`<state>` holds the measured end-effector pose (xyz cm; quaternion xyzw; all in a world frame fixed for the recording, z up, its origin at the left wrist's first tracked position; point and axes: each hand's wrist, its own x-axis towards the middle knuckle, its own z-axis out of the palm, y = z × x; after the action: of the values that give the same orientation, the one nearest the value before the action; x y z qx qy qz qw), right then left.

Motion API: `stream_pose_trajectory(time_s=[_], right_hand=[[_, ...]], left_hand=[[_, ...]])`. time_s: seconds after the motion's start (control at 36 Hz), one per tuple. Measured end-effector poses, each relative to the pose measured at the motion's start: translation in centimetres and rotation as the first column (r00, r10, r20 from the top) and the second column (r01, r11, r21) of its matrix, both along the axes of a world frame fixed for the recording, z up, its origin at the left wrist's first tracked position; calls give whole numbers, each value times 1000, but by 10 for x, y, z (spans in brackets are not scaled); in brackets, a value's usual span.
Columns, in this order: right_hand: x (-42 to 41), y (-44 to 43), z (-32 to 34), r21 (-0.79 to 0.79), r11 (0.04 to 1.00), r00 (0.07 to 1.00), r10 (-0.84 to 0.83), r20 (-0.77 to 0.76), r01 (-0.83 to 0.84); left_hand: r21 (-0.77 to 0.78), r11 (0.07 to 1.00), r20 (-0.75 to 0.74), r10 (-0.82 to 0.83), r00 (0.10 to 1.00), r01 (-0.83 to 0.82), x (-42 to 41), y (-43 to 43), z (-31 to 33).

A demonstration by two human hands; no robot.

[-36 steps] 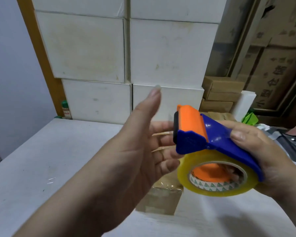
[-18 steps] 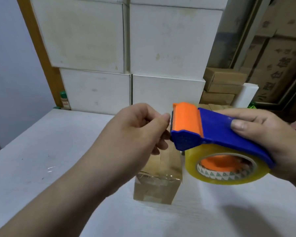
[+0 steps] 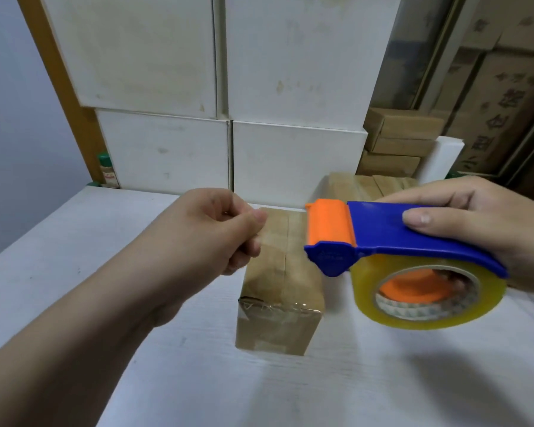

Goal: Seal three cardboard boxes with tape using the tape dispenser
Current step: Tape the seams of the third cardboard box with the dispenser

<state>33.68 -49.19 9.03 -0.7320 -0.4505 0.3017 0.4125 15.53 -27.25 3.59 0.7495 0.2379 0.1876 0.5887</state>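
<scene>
A small brown cardboard box (image 3: 278,291) stands on the white table (image 3: 74,241), its top flaps shut and clear tape crumpled along its near top edge. My right hand (image 3: 481,223) grips a blue and orange tape dispenser (image 3: 383,232) above the box's right side, with a roll of clear yellowish tape (image 3: 364,285) on it. My left hand (image 3: 204,229) hovers over the box's left side, thumb and forefinger pinched together on what looks like the end of the clear tape. The faint strip runs from the dispenser's orange head to those fingers.
More brown boxes (image 3: 367,186) lie behind the dispenser, and others (image 3: 404,131) are stacked at the back right. Large white boxes (image 3: 290,155) form a wall along the table's far edge. A small green-capped bottle (image 3: 107,171) stands at the back left.
My left hand went from open beside the dispenser to a pinch at its orange head, then drew away to the left. The dispenser tilted level and shifted right, uncovering the box.
</scene>
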Motion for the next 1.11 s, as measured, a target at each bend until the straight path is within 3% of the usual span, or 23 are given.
stream_pose_trajectory(time_s=[0.25,0.56,0.94,1.11], right_hand=[[14,-30,-4,-114,989,995,-88,45,92],[18,-26,-18,-221,974,997,-27,77,44],[24,-29,-23,-234,969,996,-61,65,75],[21,-26,-25,-218,971,995,-87,47,95]], left_hand=[[-7,997,-97,77,992,-78,-19,18,-27],[-127,974,-96,174,980,-186,-12,7,-65],[-51,980,-78,190,979,-194,-10,0,-61],[93,977,-78,198,977,-191,-10,-2,-62]])
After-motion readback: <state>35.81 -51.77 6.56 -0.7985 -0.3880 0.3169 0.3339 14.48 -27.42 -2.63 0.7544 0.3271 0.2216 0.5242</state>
